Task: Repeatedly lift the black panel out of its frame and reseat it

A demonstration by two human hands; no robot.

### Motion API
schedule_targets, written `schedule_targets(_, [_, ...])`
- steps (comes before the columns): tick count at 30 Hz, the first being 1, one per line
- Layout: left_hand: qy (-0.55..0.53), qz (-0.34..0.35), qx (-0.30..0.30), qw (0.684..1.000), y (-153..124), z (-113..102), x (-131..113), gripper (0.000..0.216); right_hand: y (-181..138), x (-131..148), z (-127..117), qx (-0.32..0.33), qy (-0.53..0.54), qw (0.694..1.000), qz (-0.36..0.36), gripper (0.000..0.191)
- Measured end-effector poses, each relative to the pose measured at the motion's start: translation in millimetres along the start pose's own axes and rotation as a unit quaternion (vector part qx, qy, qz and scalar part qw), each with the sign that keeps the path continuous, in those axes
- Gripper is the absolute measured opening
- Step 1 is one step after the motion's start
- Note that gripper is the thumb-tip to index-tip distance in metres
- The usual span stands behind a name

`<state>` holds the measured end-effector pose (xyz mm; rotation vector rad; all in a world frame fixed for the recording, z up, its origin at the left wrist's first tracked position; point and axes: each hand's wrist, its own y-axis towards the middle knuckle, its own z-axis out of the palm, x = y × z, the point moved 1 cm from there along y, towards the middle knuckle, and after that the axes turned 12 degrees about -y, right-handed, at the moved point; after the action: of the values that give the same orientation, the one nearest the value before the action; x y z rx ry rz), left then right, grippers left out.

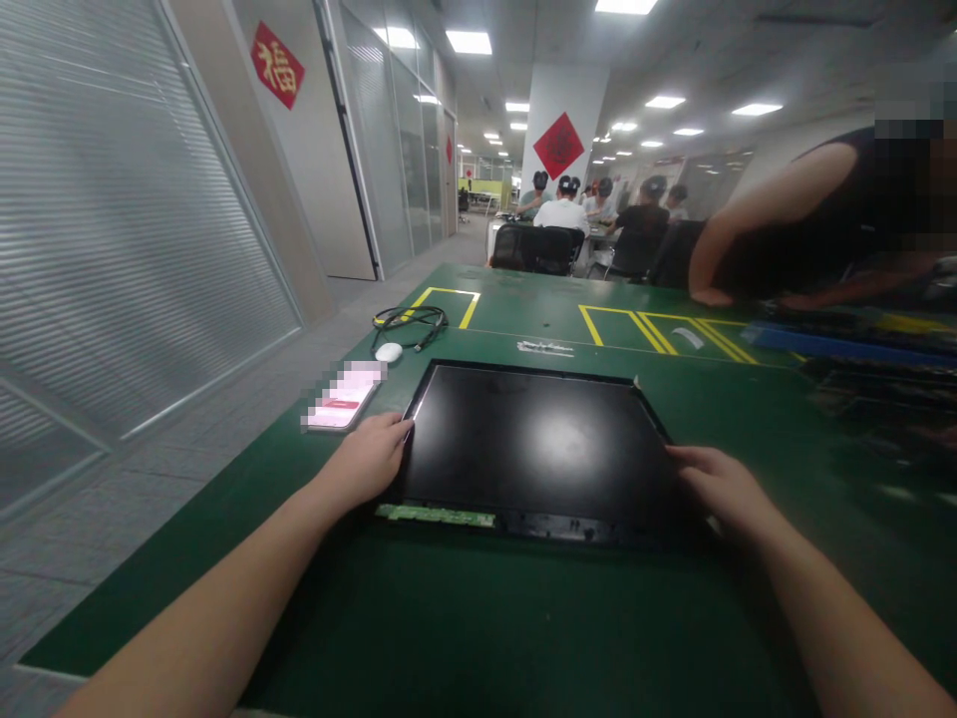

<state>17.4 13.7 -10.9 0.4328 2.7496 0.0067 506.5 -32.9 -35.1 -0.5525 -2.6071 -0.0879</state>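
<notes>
A black flat display panel (pixel 534 444) lies flat on the green table (pixel 523 618), with a green circuit strip (pixel 435 515) along its near edge. My left hand (pixel 368 461) curls over the panel's left edge, fingers closed on it. My right hand (pixel 722 486) rests at the right edge, fingers pressed against the side of the panel. Both forearms reach in from the bottom of the view.
A phone (pixel 345 397) lies left of the panel, with a white puck (pixel 388 351) and a coiled black cable (pixel 410 321) behind it. Yellow tape boxes (pixel 658 331) mark the table. A co-worker's arm (pixel 755 224) leans on the table at far right. Other people sit farther back.
</notes>
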Motion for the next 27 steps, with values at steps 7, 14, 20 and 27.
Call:
schedule_targets(7, [-0.024,-0.011,-0.02,0.999,6,5,7,0.049,0,2,0,0.009,-0.006,1.0,0.004,0.046])
schedule_targets(14, [-0.047,-0.007,-0.033,0.998,10,8,12,0.05,2,-5,5,-0.003,0.001,1.0,-0.01,0.046])
schedule_targets(20, [-0.057,-0.001,-0.045,0.997,11,10,14,0.051,2,-4,7,0.001,0.0,1.0,-0.009,0.047])
schedule_targets(27, [-0.053,0.005,-0.035,0.998,12,11,17,0.055,2,-4,8,-0.026,0.004,0.999,-0.025,0.043])
